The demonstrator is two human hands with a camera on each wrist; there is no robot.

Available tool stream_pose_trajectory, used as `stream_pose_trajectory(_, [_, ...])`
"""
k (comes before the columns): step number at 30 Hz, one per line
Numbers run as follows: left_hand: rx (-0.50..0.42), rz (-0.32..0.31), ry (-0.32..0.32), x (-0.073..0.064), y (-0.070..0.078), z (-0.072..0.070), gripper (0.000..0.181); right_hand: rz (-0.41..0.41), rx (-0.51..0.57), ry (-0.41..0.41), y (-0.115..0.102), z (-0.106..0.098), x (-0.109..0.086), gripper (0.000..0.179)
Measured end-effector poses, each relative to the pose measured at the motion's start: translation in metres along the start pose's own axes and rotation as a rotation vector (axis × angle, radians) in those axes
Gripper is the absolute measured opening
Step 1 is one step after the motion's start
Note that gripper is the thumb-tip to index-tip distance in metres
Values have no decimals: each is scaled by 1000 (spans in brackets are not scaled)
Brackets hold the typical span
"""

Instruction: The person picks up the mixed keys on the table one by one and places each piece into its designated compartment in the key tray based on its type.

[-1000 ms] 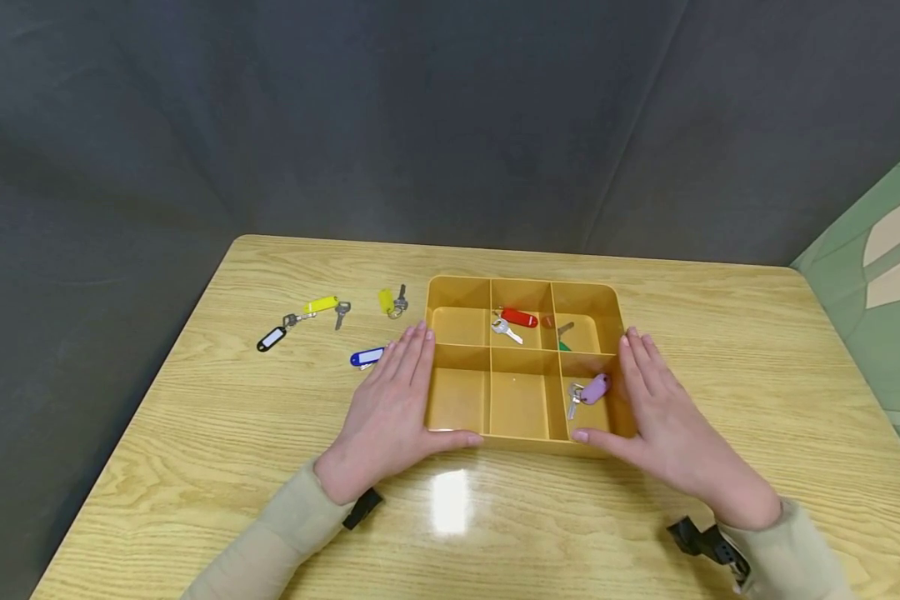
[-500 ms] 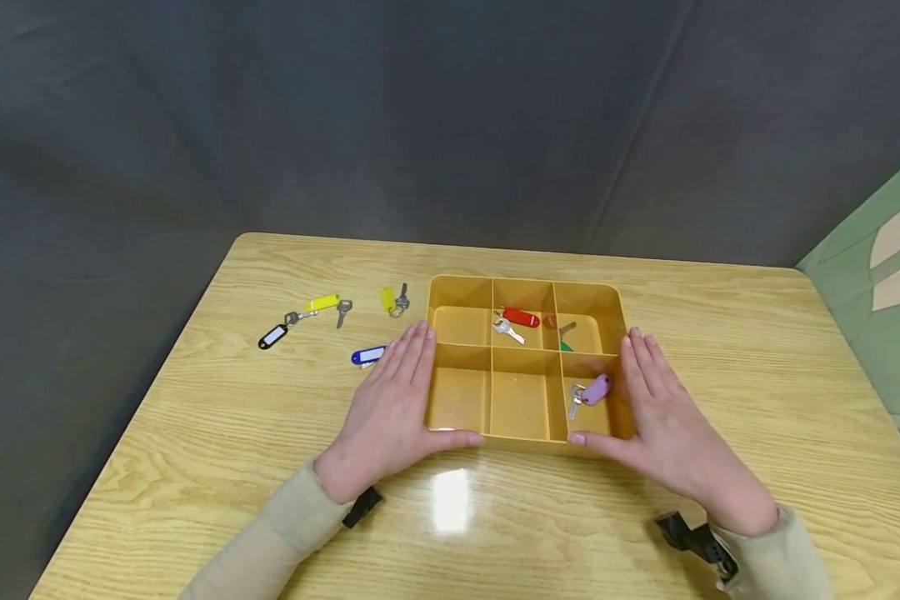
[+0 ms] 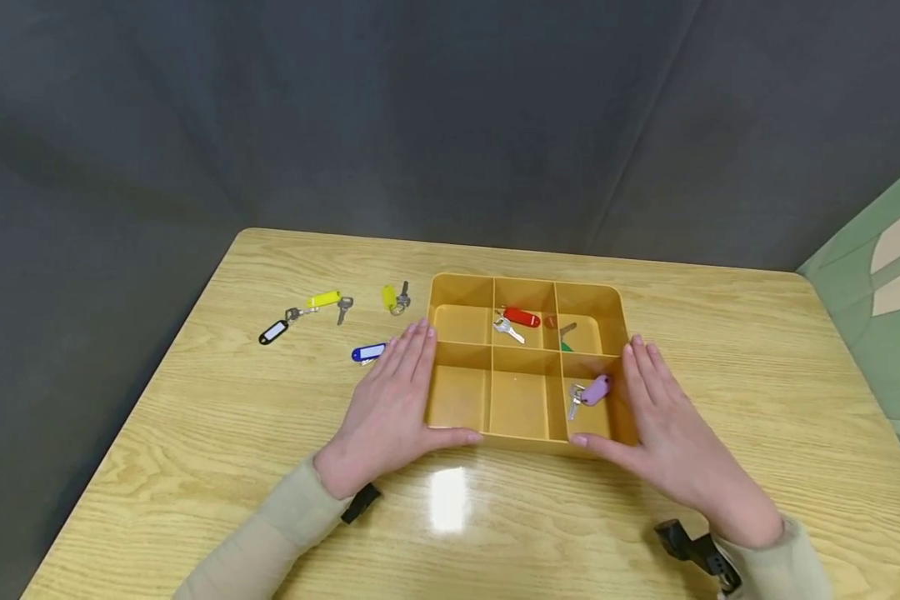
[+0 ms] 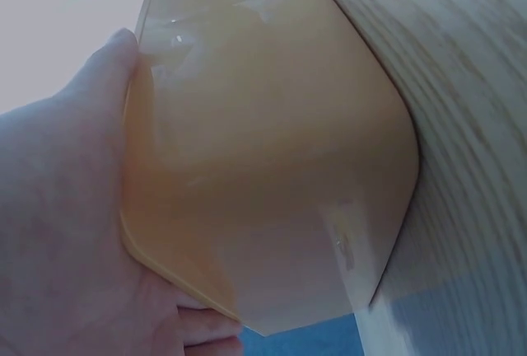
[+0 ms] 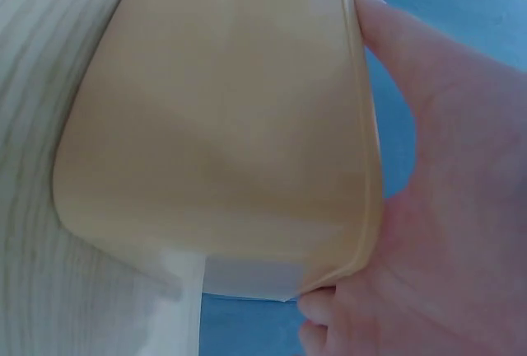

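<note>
A yellow-orange organizer box (image 3: 492,392) with two rows of compartments stands on the table in the head view. My left hand (image 3: 390,408) lies along its left side, fingers straight and thumb along the front rim. On the right side my right hand (image 3: 678,442) rests likewise, its thumb at the front right rim. Both wrist views show the thumbs at the rim of the box's smooth outer wall. A key with a red tag (image 3: 521,317) lies in the back middle compartment. The front right one holds keys with a purple tag (image 3: 596,390); a green tag (image 3: 566,347) is partly hidden behind the divider.
Left of the box, keys with a black tag (image 3: 273,332), a yellow tag (image 3: 323,299) and another yellow tag (image 3: 389,297) lie on the wooden table (image 3: 195,450). A blue tag (image 3: 368,352) is right by my left fingers. A dark curtain (image 3: 450,125) hangs behind.
My right fingertips sit slightly nearer to me along the box's right side. The box, the keys and my left hand keep their places; the head view shifts a little.
</note>
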State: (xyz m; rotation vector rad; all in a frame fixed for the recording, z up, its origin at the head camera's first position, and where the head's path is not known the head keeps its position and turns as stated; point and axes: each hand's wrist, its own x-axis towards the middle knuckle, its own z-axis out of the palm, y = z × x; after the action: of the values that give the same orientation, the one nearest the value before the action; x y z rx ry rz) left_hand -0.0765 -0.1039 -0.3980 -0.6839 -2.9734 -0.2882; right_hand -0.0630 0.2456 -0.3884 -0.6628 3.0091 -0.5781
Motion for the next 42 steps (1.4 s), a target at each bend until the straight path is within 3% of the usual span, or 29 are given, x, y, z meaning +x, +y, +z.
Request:
stream_pose_trajectory(19, [-7, -5, -20, 2, -2, -7, 131, 0, -102, 32, -4, 2, -2, 121])
stream_pose_trajectory(34, [-22, -92, 9, 7, -45, -32, 124, 20, -90, 27, -7, 4, -1, 121])
stream_pose_trajectory(42, [-28, -130, 43, 9, -65, -38, 120, 28, -83, 31, -7, 2, -2, 121])
